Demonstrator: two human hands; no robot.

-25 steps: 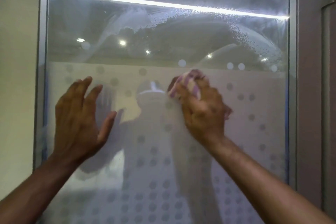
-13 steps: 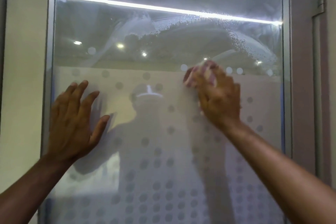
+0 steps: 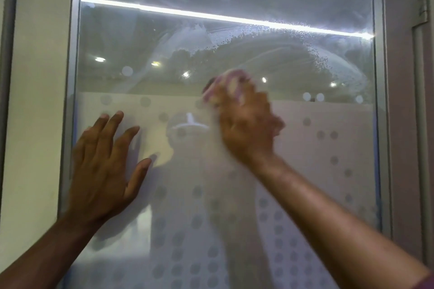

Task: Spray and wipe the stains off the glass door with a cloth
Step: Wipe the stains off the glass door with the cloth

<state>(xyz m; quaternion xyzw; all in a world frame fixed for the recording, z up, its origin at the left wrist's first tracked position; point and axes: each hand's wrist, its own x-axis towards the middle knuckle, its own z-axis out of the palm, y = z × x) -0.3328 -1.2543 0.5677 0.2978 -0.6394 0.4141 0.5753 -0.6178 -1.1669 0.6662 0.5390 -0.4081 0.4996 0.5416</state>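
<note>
The glass door (image 3: pixel 234 49) fills the view, clear above and frosted with dots below. Curved wet smears and droplets (image 3: pixel 317 56) arc across its upper half. My right hand (image 3: pixel 246 124) presses a bunched pink and yellow cloth (image 3: pixel 225 87) against the glass at the top edge of the frosted band; the hand is motion-blurred. My left hand (image 3: pixel 105 166) lies flat on the frosted glass at lower left, fingers spread. No spray bottle is in view.
A silver frame (image 3: pixel 70 101) borders the pane on the left, with a cream wall (image 3: pixel 35 101) beyond it. On the right stands a pinkish door jamb (image 3: pixel 404 101) with a hinge (image 3: pixel 422 2) near the top. Ceiling lights reflect in the glass.
My right hand has carried the cloth up and right, then back left along the top of the frosted band. My left hand has stayed flat on the glass.
</note>
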